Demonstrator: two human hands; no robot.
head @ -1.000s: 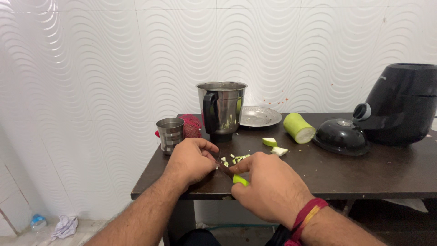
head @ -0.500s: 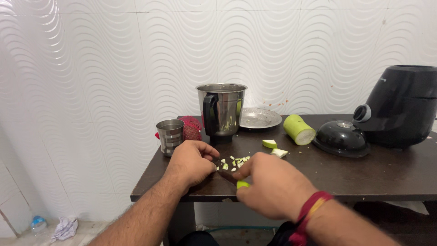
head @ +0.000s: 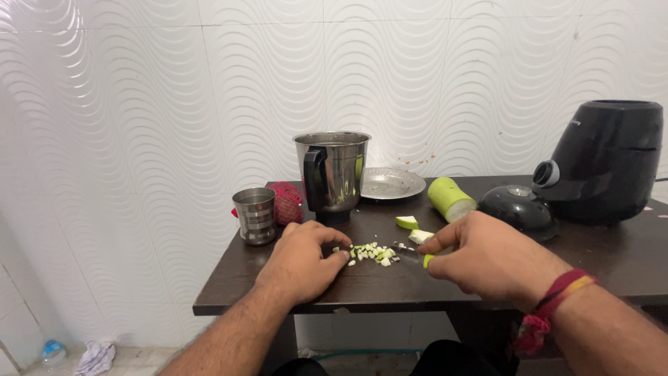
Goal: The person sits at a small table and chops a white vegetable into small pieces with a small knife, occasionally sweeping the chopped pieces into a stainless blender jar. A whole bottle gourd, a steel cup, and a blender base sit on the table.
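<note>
Right hand (head: 487, 259) has lifted — knife (head: 417, 256) beside chopped bits (head: 372, 253).

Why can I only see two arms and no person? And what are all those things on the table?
The camera sits on the person's head and looks down, so you see only their own arms. The left hand rests on the dark table, touching a little pile of chopped green and white bits. The right hand, with a red thread at the wrist, holds a knife with a green handle. Behind them stand a tall steel jar with a black handle, a small steel cup, a steel plate, a big piece of green vegetable, a black dome lid and a black mixer machine.
</note>
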